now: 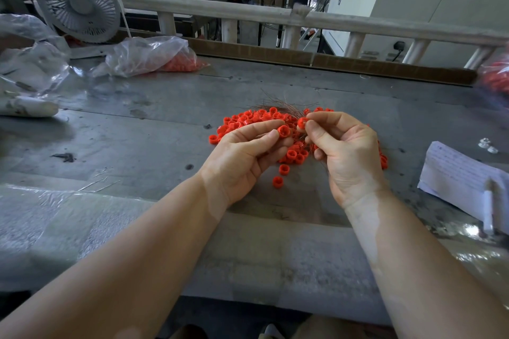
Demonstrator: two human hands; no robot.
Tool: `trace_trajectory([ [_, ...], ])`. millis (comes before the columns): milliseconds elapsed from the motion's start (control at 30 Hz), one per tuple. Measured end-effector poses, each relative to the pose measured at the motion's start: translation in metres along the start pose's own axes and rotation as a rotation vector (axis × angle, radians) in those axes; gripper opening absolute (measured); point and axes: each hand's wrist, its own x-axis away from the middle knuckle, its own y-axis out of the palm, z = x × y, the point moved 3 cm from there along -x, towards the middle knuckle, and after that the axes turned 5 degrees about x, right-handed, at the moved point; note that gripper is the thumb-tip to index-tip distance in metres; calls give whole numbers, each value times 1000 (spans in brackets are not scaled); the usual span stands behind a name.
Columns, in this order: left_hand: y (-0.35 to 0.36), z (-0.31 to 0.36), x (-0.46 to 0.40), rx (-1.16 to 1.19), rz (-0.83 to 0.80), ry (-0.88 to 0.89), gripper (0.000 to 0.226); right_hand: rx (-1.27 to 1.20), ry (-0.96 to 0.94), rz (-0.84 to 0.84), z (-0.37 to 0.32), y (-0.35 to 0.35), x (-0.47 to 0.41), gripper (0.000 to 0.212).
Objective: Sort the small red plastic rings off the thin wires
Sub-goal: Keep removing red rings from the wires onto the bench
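A heap of small red plastic rings (248, 118) lies on the grey metal table (137, 132), with a tuft of thin brown wires (278, 103) at its far edge. My left hand (245, 157) pinches one red ring (283, 131) between thumb and fingers just above the heap. My right hand (347, 151) pinches another red ring (302, 122) at its fingertips, close beside the left one. Thin wires run down under my right palm. Two loose rings (278, 181) lie nearer me, between my wrists.
A clear bag of red rings (165, 56) lies at the back left, beside a grey fan (78, 5) and crumpled plastic (30, 63). A written paper sheet (462, 181) with a pen (488, 209) lies right. More red rings in a bag (495, 77) lie at far right. Plastic film covers the near table edge.
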Motion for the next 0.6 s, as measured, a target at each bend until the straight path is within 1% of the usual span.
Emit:
trace_trajectory([
  [200,0,1,0,1,-6,1,21,-8,-2,-2,0,1,0,20],
  [600,-2,0,-1,-7,-23,5,20,-2,-9,-7,2,1,0,20],
])
